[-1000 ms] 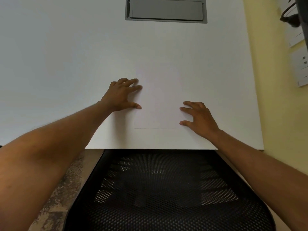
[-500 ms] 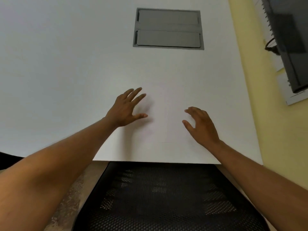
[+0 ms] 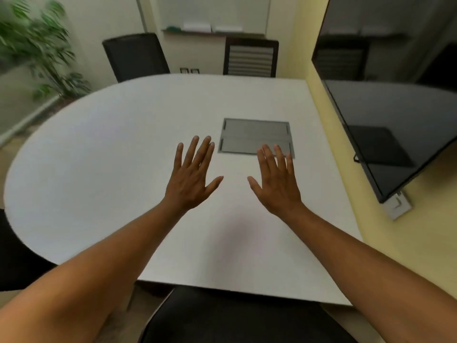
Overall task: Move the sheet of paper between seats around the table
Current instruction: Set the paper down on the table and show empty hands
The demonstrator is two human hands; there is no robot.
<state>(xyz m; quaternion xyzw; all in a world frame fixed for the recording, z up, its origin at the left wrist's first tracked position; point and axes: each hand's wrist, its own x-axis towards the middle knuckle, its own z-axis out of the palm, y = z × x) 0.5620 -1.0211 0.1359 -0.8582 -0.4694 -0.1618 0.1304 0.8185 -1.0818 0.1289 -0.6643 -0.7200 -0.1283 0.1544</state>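
Observation:
Both my hands hover over the white table (image 3: 99, 169) with nothing in them. My left hand (image 3: 193, 179) is spread flat, fingers straight and pointing away from me. My right hand (image 3: 277, 184) is spread the same way a little to its right, its fingertips in front of the grey hatch. The white sheet of paper does not stand out against the white table top, and I cannot make out its edges in this view.
A grey cable hatch (image 3: 254, 134) is set into the table. A black mesh chair (image 3: 235, 318) stands at the near edge, another chair (image 3: 14, 263) at the left, and two chairs (image 3: 136, 55) (image 3: 249, 58) at the far side. A dark screen (image 3: 395, 120) hangs on the right wall. A plant (image 3: 37, 45) stands far left.
Both hands have lifted off the sheet near the table's front edge and now hover spread open. The view has tilted up from the table to the room.

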